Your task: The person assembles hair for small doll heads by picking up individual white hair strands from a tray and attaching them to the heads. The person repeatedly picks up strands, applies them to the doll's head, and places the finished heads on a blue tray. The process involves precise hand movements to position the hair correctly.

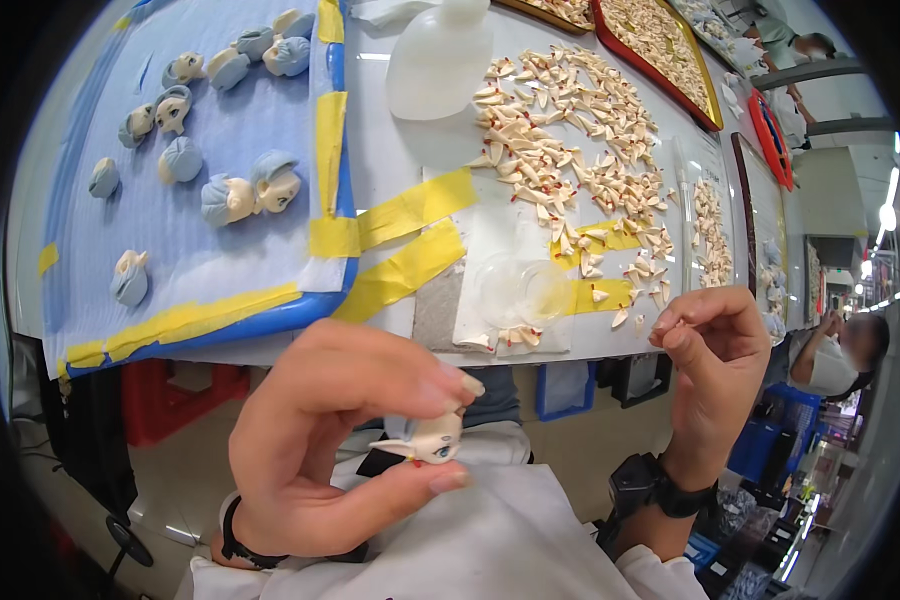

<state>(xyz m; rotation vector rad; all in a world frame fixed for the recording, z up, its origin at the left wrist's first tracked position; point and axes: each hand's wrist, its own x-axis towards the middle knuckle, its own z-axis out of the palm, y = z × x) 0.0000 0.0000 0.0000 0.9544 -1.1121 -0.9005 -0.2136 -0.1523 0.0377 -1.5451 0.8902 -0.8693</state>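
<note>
Between its thumb and fingers, my left hand (305, 430) holds a small doll head (437, 438) with pale blue hair and a painted eye. A pointed, skin-coloured ear (397, 448) sticks out from the head's side, with a bit of red below it. My right hand (715, 345) is raised at the table's near edge with thumb and fingertips pinched together. Whatever lies in that pinch is too small to make out. Beyond it spreads a pile of small pointed ear pieces (540, 150), many tipped with red.
At the left stands a blue tray (310, 305) lined with cloth, holding several doll heads (180, 160). A clear round dish (525, 290) and a translucent bottle (438, 65) stand between tray and pieces. Yellow tape (415, 205) crosses the table. Another person (835, 355) sits far right.
</note>
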